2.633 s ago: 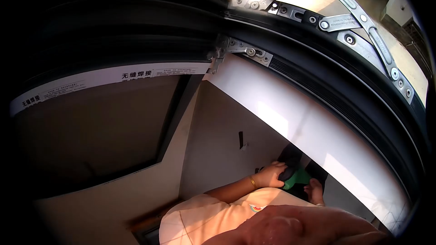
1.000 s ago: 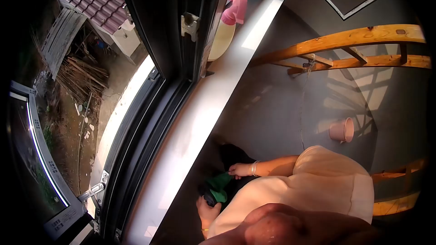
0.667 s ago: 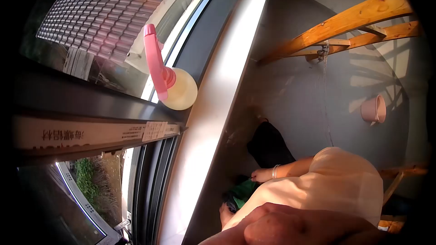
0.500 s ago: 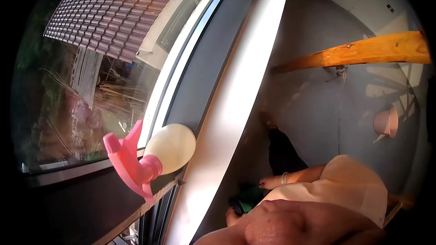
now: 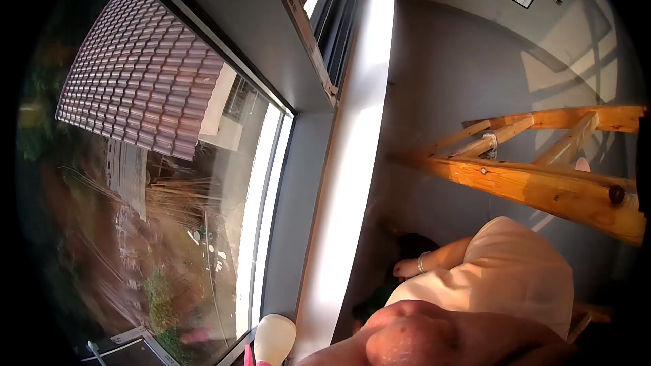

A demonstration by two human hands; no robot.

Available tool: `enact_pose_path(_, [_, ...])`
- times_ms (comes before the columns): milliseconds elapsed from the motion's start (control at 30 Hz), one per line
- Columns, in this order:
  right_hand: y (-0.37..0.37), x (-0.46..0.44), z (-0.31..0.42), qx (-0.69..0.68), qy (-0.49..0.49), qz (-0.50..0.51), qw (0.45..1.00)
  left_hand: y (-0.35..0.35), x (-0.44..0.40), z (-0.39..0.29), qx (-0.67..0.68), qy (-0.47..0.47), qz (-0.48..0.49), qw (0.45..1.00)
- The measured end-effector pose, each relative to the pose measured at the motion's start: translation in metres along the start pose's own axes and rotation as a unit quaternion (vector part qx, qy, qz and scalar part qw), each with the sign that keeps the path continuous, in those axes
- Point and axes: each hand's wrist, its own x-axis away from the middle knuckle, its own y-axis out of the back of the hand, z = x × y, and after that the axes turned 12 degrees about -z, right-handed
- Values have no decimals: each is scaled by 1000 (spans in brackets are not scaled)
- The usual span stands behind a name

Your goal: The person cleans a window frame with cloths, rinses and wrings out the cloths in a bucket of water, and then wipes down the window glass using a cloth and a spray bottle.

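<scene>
Cloth (image 5: pixel 373 303) down beside sill (image 5: pixel 352 163), close to shirt (image 5: pixel 502 278), likely for easy handling. Right hand (image 5: pixel 407 268) near its edge; grip of both hands too shadowed to tell. Bottle (image 5: pixel 275 339) on ledge (image 5: pixel 295 196), probably for reach.

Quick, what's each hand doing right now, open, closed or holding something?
Left hand: mostly hidden; its grip can't be told.
Right hand: near dark green cloth; can't tell whether it's open, closed or holding.
</scene>
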Motion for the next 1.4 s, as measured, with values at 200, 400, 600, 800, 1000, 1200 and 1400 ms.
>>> enact_pose_path(200, [36,-39,19,-5,21,-12,1000,2,-50,-29,-24,-5,8,1000])
enact_pose_path(400, [70,-97,67,-76,16,11,997,-6,-116,-69,-84,62,43,994])
enact_pose_path(600, [102,-133,92,-129,3,9,992,-19,-179,-109,-118,104,43,987])
enact_pose_path(800, [139,-135,98,-143,-6,-1,990,-19,-216,-138,-127,108,31,986])
enact_pose_path(1000, [151,-142,101,-157,-13,-7,987,-22,-232,-152,-135,116,29,984])
enact_pose_path(1200, [150,-150,105,-169,-19,0,985,-36,-238,-147,-139,144,30,979])
enact_pose_path(1400, [157,-156,98,-149,-24,-4,989,-34,-226,-161,-129,165,1,978])
